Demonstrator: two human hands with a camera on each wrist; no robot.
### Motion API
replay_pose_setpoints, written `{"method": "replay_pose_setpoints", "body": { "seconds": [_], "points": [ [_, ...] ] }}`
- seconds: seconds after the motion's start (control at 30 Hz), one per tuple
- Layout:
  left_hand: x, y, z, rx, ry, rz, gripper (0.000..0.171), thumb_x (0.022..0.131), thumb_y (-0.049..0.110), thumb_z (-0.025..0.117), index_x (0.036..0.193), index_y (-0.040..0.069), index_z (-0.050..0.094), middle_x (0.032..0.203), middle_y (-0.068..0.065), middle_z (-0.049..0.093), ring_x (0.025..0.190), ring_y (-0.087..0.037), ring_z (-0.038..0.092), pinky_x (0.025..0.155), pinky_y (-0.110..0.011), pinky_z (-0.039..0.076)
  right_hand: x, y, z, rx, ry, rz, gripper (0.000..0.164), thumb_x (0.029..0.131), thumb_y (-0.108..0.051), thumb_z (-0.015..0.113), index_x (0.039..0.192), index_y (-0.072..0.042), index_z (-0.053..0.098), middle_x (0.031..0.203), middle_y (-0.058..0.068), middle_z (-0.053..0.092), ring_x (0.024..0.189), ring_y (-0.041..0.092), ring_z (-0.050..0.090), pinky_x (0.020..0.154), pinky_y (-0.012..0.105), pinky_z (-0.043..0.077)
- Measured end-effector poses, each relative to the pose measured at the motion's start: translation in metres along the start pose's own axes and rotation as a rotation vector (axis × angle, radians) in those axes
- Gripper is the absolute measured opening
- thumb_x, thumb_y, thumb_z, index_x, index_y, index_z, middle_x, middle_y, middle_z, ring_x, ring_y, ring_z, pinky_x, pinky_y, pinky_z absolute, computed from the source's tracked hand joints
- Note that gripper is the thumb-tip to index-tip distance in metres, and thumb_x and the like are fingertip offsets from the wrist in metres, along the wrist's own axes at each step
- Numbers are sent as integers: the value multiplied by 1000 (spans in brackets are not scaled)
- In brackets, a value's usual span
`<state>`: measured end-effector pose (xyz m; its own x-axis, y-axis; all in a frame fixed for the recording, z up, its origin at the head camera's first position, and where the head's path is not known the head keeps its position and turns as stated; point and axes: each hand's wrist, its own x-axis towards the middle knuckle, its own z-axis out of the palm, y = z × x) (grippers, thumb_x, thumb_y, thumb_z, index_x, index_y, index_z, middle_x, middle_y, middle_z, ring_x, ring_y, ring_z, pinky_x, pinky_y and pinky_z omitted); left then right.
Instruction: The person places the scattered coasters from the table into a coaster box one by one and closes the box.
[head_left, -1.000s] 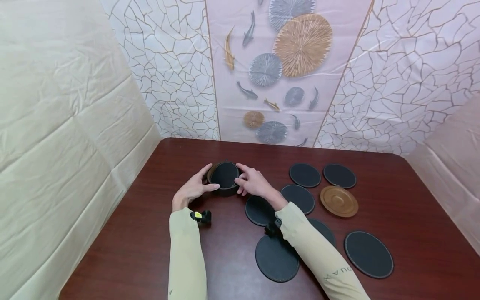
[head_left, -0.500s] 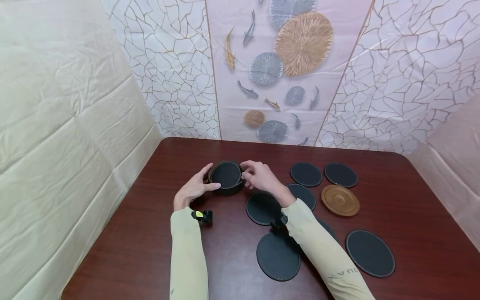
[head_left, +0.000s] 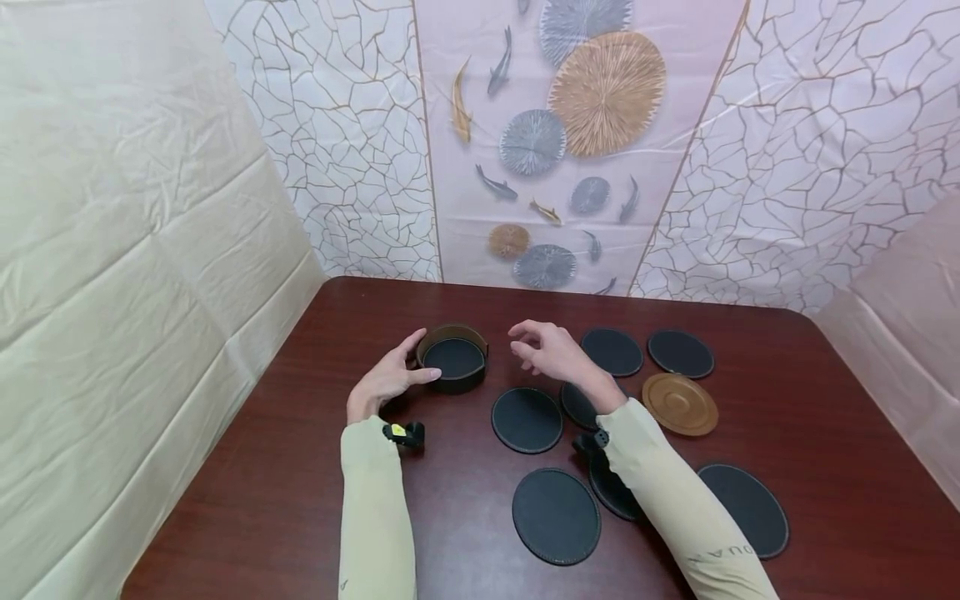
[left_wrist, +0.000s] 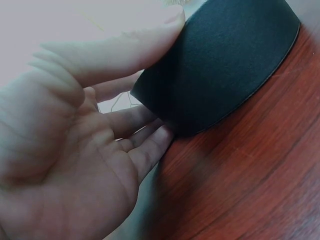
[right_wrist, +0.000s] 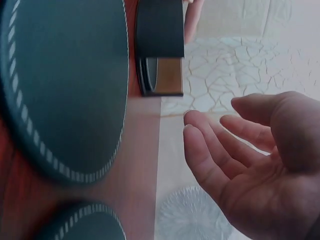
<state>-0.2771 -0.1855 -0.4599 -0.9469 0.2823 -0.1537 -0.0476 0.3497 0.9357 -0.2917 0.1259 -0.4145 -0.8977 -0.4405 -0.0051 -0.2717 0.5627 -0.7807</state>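
Observation:
A round black coaster holder [head_left: 462, 385] with a brown inner wall stands on the far left part of the table. Inside it lies a black coaster [head_left: 453, 357], below the rim. My left hand [head_left: 385, 380] holds the holder's left side, thumb at the near rim and fingers round the far side. In the left wrist view the thumb and fingers of that hand [left_wrist: 85, 125] meet the smooth black wall. My right hand [head_left: 557, 353] hovers to the right of the holder, fingers loosely bent and holding nothing. The right wrist view shows the holder's side opening [right_wrist: 169, 75].
Several black stitched coasters lie flat to the right, such as one near the holder [head_left: 527, 420] and one toward the front [head_left: 557, 517]. A brown round dish-like disc [head_left: 679, 404] lies among them. Patterned cloth [head_left: 360, 125] hangs behind the dark red table [head_left: 247, 500].
My right hand has let go of the coaster and moved right, away from the holder. The coaster now sits lower inside it. My left hand has stayed at the holder's side.

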Motion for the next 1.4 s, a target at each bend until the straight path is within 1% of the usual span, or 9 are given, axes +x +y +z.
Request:
{"method": "replay_pose_setpoints", "body": {
  "seconds": [0.2,0.4,0.5,0.6,0.73,0.87,1.13,1.3,1.4],
  "points": [
    [-1,6,1,26,-5,-12,92,88,21,75,159,24,17,163,-5,23,152,-29,16,120,-51,24,-8,11,-17,-1,34,7,32,99,-23,58,130,-13,58,116,21,68,87,36,70,73,49,58],
    [-12,25,2,57,-27,-35,90,89,18,72,159,18,15,164,-9,20,152,-31,15,120,-51,24,-14,25,-37,11,99,14,33,100,-25,58,130,-12,57,114,23,68,85,38,69,73,50,58],
    [-17,30,1,75,-32,-33,89,90,18,71,159,17,16,164,-11,21,151,-32,17,120,-51,25,-15,31,-47,12,129,15,33,100,-25,57,130,-11,57,114,24,68,86,39,69,72,51,57],
    [-15,25,1,76,-31,-28,89,90,19,71,159,17,15,164,-10,20,151,-32,17,120,-52,24,-15,39,-56,7,148,34,33,100,-25,57,130,-11,57,115,24,68,86,39,69,71,48,58],
    [-8,11,1,50,-20,-29,91,89,22,73,159,22,15,164,-6,20,152,-30,15,120,-52,23,-13,49,-66,-9,149,71,36,101,-28,56,132,-10,56,116,26,67,87,35,70,69,41,59],
    [-3,1,0,40,2,-11,91,88,24,74,158,25,18,163,-3,22,152,-29,16,120,-52,24,-14,55,-76,-26,162,101,40,101,-30,55,135,-9,54,117,27,65,89,33,71,71,41,59],
    [-3,0,0,65,10,-14,91,86,28,76,158,26,19,162,-2,25,151,-28,18,119,-52,25,-23,69,-93,-46,191,155,45,101,-33,54,139,-9,50,120,28,63,92,34,69,75,44,59],
    [-2,2,0,79,12,-7,90,87,28,75,158,27,19,162,-2,25,151,-27,17,120,-52,23,-25,78,-100,-50,177,187,47,101,-35,55,139,-8,49,120,28,61,97,36,67,78,46,58],
    [-3,7,-1,88,-4,-24,90,88,25,74,159,24,17,163,-6,23,152,-29,16,120,-53,23,-27,83,-104,-54,168,212,48,100,-35,55,138,-7,49,121,27,60,99,37,66,78,47,58]
  ]
}}
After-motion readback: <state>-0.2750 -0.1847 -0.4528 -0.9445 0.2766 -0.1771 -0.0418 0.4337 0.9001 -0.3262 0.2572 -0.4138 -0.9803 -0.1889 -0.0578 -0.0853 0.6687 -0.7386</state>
